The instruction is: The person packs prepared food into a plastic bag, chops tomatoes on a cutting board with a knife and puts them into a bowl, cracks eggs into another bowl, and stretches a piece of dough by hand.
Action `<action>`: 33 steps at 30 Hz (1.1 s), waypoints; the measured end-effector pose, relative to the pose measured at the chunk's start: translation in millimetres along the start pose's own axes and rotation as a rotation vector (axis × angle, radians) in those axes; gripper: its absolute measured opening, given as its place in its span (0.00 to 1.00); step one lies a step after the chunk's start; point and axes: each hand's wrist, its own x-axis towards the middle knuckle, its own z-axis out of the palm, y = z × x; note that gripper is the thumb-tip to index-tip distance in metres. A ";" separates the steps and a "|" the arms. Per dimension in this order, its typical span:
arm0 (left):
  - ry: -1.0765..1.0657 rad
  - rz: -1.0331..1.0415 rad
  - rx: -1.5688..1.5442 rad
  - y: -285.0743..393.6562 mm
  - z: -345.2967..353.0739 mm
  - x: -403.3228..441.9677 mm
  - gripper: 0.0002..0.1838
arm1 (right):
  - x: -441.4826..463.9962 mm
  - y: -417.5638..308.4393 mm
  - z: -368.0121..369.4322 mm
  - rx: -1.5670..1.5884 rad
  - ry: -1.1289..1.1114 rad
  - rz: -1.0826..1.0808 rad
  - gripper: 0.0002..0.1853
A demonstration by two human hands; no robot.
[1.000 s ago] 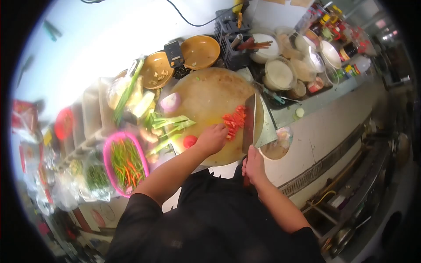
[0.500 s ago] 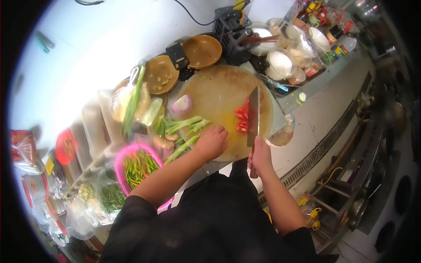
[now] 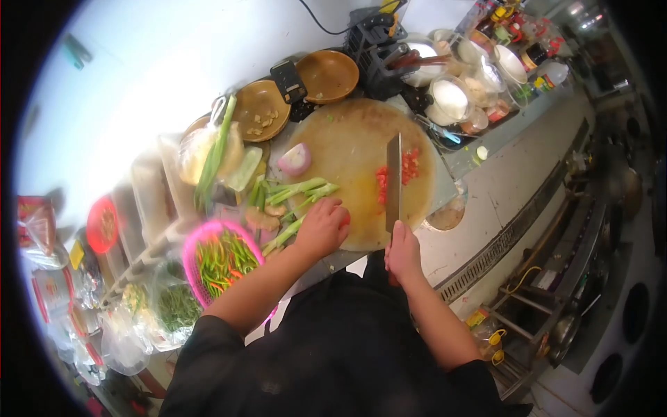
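My right hand (image 3: 404,251) is wrapped round the handle of a cleaver (image 3: 394,182), its broad blade standing over the round cutting board (image 3: 347,132). Chopped red pieces (image 3: 410,165), perhaps pepper or tomato, lie on both sides of the blade. My left hand (image 3: 324,226) is curled at the board's near left edge. A bit of red shows at its fingertips, but what it holds is mostly hidden. Beside that hand lie cut green stalks (image 3: 299,189), and half a purple onion (image 3: 294,160) rests on the board's left side.
A pink basket (image 3: 189,260) of green and red chillies stands left of my forearm. Brown bowls (image 3: 326,75) and a dark phone-like device (image 3: 287,82) sit behind the board. White containers (image 3: 449,97) and bottles crowd the back right. Ginger (image 3: 262,219) lies near the stalks.
The cleaver has shifted slightly left across the red pieces, which now look finer and more spread out to its right. My left hand has moved a little left, away from the blade.
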 end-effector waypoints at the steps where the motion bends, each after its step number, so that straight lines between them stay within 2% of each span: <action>1: -0.001 -0.008 0.000 -1.1 2.1 -4.5 0.11 | 5.3 12.9 2.2 -0.048 0.007 -0.033 0.22; 3: -0.022 -0.069 -0.028 -4.9 5.8 -7.9 0.17 | 6.4 13.2 -0.6 -0.090 0.019 -0.073 0.22; 5: -0.033 -0.065 -0.004 -2.8 4.7 -8.9 0.18 | -2.0 -14.7 -8.3 0.027 -0.050 0.053 0.21; 6: -0.045 -0.075 0.015 -2.5 5.7 -9.9 0.19 | 6.4 -1.3 -9.9 0.024 -0.050 0.053 0.21; 8: -0.044 -0.114 0.017 -0.2 8.7 -13.2 0.20 | 24.8 39.3 -14.4 -0.139 0.097 -0.244 0.21; 9: -0.045 -0.139 0.024 1.2 9.4 -12.4 0.22 | 21.1 27.8 -19.9 -0.140 0.097 -0.242 0.21; 11: -0.024 -0.131 0.042 5.7 12.2 -8.6 0.22 | 15.0 -11.9 -33.7 0.016 -0.044 0.028 0.21; 12: -0.009 -0.140 0.057 8.5 14.9 -9.6 0.23 | 21.2 -3.2 -37.6 0.010 -0.052 0.028 0.21; 14: -0.009 -0.227 0.070 11.3 21.2 -10.4 0.26 | 36.4 23.6 -47.5 -0.125 0.071 -0.223 0.19; 15: -0.005 -0.296 0.085 12.2 24.3 -7.4 0.28 | 37.2 11.1 -57.9 -0.132 0.059 -0.229 0.19; 16: 0.007 -0.305 0.092 14.9 27.5 -6.1 0.28 | 34.2 -10.4 -70.8 -0.149 -0.027 -0.048 0.21; 17: 0.042 -0.404 0.090 18.6 31.6 -5.7 0.29 | 37.6 -24.0 -82.0 -0.166 -0.111 0.132 0.23; 18: 0.075 -0.513 0.087 23.8 35.0 -4.4 0.31 | 44.2 -23.4 -91.0 -0.177 -0.129 0.125 0.23; 20: 0.088 -0.620 0.105 33.9 41.0 -1.2 0.31 | 50.6 -9.6 -113.1 -0.284 -0.080 -0.118 0.23; 21: 0.099 -0.704 0.127 40.0 41.3 0.1 0.31 | 65.4 5.3 -127.6 -0.297 -0.117 -0.123 0.23; 23: 0.101 -0.781 0.133 44.5 49.6 -0.7 0.31 | 111.8 32.6 -149.9 -0.669 -0.110 -0.570 0.23; 24: 0.123 -0.731 0.157 48.1 54.9 -0.3 0.31 | 108.2 8.1 -158.8 -0.501 -0.216 -0.187 0.22; 26: 0.154 -0.655 0.190 54.2 67.0 -4.6 0.31 | 93.0 -24.4 -173.2 -0.484 -0.308 -0.250 0.22; 27: 0.164 -0.686 0.195 59.8 69.7 -1.8 0.31 | 93.8 -32.6 -179.6 -0.461 -0.351 -0.316 0.22; 28: 0.166 -0.762 0.060 67.4 72.1 1.4 0.32 | 96.9 -32.0 -186.0 -0.457 -0.396 -0.444 0.21; 29: 0.171 -0.829 -0.076 75.0 75.8 4.1 0.32 | 101.3 -35.7 -192.1 -0.471 -0.419 -0.449 0.21; 31: 0.275 -0.918 -0.163 86.6 93.1 4.6 0.31 | 106.0 -49.6 -200.1 -0.575 -0.727 -0.063 0.21; 32: 0.330 -1.040 -0.248 89.4 97.6 4.9 0.30 | 103.5 -57.8 -200.5 -0.586 -0.745 -0.071 0.21; 33: 0.387 -1.155 -0.334 88.9 100.6 4.6 0.29 | 97.6 -70.2 -198.2 -0.738 -0.814 -0.101 0.21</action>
